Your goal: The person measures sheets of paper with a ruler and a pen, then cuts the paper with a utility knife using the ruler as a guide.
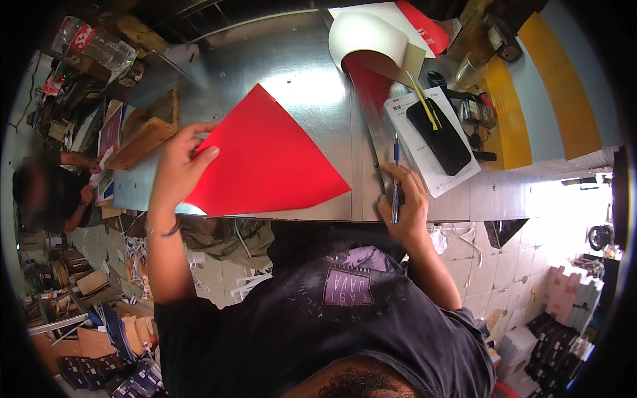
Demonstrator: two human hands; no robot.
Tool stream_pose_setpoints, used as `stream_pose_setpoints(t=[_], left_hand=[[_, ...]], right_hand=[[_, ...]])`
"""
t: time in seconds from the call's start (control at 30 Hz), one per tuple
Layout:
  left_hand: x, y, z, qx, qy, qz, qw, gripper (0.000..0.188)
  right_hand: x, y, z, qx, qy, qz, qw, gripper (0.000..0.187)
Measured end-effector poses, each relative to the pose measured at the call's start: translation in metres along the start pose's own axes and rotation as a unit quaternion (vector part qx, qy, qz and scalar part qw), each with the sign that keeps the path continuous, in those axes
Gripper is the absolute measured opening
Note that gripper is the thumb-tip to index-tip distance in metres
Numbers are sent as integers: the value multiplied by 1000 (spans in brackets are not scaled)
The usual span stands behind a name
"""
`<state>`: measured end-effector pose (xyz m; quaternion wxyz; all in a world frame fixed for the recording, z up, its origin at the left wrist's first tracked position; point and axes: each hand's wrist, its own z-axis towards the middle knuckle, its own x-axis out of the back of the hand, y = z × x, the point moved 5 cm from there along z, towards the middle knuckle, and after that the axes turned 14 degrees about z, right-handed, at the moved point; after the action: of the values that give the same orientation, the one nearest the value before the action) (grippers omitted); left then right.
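Note:
My left hand [184, 166] grips the left edge of a bright red sheet [269, 156], thumb on top and fingers beneath. The sheet is tilted with one corner pointing away from me, and it lies over the near part of the metal-topped table [245, 56]. To the right, my right hand [410, 202] is closed around a blue pen [396, 156], which stands out lengthwise from its fingers. This hand rests by the table's near edge, close to a long metal strip [368, 119] and apart from the red sheet.
A black phone [452, 146] lies on white printed papers [432, 184] at the right. Behind them is a curled white sheet [365, 36]; yellow and light-blue stacks [514, 106] stand farther right. A wooden piece [149, 136] and plastic bottle [99, 50] are left. Another person [43, 192] works there.

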<state>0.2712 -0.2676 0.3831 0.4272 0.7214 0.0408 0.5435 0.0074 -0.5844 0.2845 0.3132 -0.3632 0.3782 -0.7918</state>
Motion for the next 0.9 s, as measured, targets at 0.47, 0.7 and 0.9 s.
stream_pose_setpoints(t=[0.47, 0.7, 0.9], left_hand=[[-112, -9, 65, -106, 33, 337, 935, 48], [-125, -16, 51, -112, 70, 314, 940, 60], [-125, -15, 54, -48, 49, 217, 974, 61]], right_hand=[[2, -1, -7, 39, -39, 33, 998, 59], [-4, -8, -15, 67, -138, 39, 987, 59], [-12, -23, -25, 72, -183, 5, 980, 58]])
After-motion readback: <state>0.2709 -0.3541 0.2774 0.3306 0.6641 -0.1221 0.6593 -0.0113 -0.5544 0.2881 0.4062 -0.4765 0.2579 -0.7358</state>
